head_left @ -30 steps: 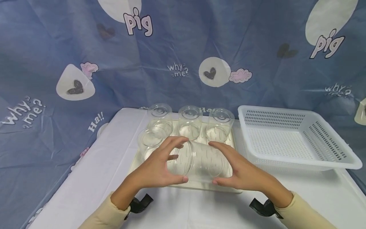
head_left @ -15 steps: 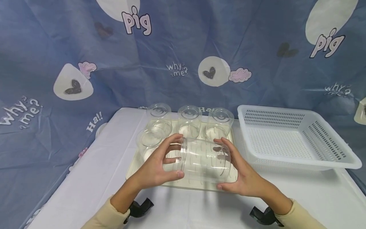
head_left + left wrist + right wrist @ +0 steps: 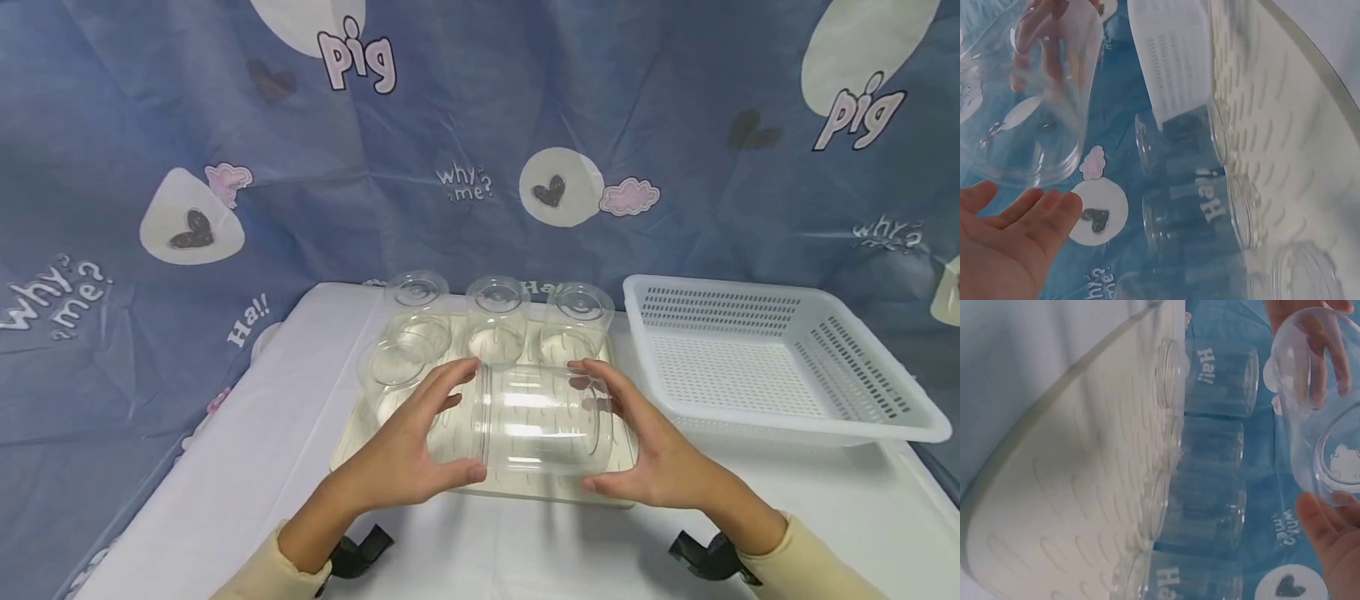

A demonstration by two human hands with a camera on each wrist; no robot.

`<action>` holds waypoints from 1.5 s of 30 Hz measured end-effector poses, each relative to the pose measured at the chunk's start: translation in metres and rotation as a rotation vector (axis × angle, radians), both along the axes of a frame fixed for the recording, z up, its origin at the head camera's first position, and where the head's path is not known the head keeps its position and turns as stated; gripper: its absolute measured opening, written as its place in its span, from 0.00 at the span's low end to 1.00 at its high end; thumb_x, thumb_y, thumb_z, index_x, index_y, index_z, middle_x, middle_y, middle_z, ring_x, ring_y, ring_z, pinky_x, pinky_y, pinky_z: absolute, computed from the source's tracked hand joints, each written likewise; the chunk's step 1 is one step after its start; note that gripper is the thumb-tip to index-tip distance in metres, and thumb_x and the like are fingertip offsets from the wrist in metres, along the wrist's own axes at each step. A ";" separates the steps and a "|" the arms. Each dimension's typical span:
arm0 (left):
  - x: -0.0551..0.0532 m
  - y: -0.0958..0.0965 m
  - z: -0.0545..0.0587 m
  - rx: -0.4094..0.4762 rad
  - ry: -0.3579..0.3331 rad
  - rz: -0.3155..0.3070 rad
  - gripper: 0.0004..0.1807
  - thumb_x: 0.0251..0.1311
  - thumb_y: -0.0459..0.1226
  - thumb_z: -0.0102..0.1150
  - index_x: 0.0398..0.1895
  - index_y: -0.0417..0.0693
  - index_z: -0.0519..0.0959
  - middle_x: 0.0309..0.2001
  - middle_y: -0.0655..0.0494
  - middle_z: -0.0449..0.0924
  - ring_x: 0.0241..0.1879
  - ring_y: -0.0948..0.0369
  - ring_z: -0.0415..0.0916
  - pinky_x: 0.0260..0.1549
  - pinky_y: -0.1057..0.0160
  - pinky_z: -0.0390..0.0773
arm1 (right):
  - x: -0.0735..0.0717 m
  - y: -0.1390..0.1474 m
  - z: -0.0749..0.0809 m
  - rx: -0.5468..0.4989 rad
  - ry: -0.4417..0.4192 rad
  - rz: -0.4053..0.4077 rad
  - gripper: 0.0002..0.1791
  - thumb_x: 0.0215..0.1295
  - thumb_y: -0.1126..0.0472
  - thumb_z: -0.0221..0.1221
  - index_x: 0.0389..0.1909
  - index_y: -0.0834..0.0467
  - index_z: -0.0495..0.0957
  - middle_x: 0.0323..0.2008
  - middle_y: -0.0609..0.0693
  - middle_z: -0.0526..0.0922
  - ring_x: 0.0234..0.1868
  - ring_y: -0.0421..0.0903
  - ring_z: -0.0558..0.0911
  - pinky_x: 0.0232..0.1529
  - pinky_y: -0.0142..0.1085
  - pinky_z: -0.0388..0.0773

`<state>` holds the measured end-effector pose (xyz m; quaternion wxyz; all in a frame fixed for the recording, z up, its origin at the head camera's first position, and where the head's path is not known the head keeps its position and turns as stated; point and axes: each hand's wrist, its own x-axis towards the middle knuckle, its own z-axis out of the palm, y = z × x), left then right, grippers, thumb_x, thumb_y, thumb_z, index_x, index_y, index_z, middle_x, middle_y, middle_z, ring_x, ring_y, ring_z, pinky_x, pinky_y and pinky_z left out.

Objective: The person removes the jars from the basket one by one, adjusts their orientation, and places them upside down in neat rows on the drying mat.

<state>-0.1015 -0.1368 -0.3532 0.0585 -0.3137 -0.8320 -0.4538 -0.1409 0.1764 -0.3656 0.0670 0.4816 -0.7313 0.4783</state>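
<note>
A clear plastic jar (image 3: 543, 417) lies sideways in the air between both hands, over a cream ridged tray (image 3: 540, 490). Around its rim end on the left, the thumb and fingers of my left hand (image 3: 401, 454) are curved. My right hand (image 3: 660, 458) grips the base end, and some of its fingers show through the plastic. From the left wrist view, the left fingertips meet the edge of the jar (image 3: 1029, 131). Upside down on the tray stand several similar jars: three along the back, including the middle one (image 3: 498, 321), and one at the front left (image 3: 390, 375).
A white perforated basket (image 3: 795, 429) stands right of the tray on the white-covered table (image 3: 225, 492). Behind rises a blue printed cloth (image 3: 450, 108). Black wrist mounts (image 3: 363, 552) hang under both forearms.
The jar has turned to lie more level, its base end shifting right. My right hand has moved right with that end, while the left stays near the rim. The standing jars have not moved.
</note>
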 end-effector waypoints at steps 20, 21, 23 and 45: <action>0.018 -0.094 -0.016 0.001 0.543 0.205 0.16 0.67 0.46 0.61 0.47 0.44 0.83 0.47 0.49 0.82 0.53 0.64 0.76 0.59 0.78 0.70 | -0.001 0.026 0.026 0.207 0.113 -0.216 0.67 0.32 0.66 0.80 0.76 0.62 0.52 0.72 0.53 0.62 0.67 0.43 0.66 0.61 0.25 0.70; 0.017 -0.100 -0.017 -0.038 0.536 0.226 0.14 0.66 0.45 0.62 0.46 0.46 0.84 0.46 0.51 0.82 0.52 0.64 0.76 0.59 0.80 0.69 | -0.002 0.027 0.027 0.207 0.131 -0.216 0.66 0.32 0.66 0.80 0.76 0.63 0.52 0.71 0.54 0.62 0.67 0.44 0.66 0.62 0.24 0.69; 0.015 -0.111 -0.022 -0.134 0.516 0.265 0.11 0.60 0.38 0.68 0.45 0.48 0.84 0.46 0.54 0.82 0.51 0.64 0.76 0.60 0.82 0.66 | -0.004 0.029 0.031 0.221 0.142 -0.224 0.66 0.33 0.65 0.80 0.76 0.63 0.52 0.71 0.54 0.62 0.68 0.43 0.65 0.63 0.23 0.68; -0.009 -0.121 -0.067 -0.585 0.021 0.257 0.36 0.56 0.41 0.70 0.63 0.29 0.71 0.63 0.32 0.72 0.64 0.36 0.70 0.62 0.38 0.72 | -0.013 0.033 0.068 0.449 0.273 -0.330 0.63 0.38 0.56 0.80 0.77 0.54 0.55 0.73 0.51 0.62 0.72 0.47 0.63 0.68 0.39 0.66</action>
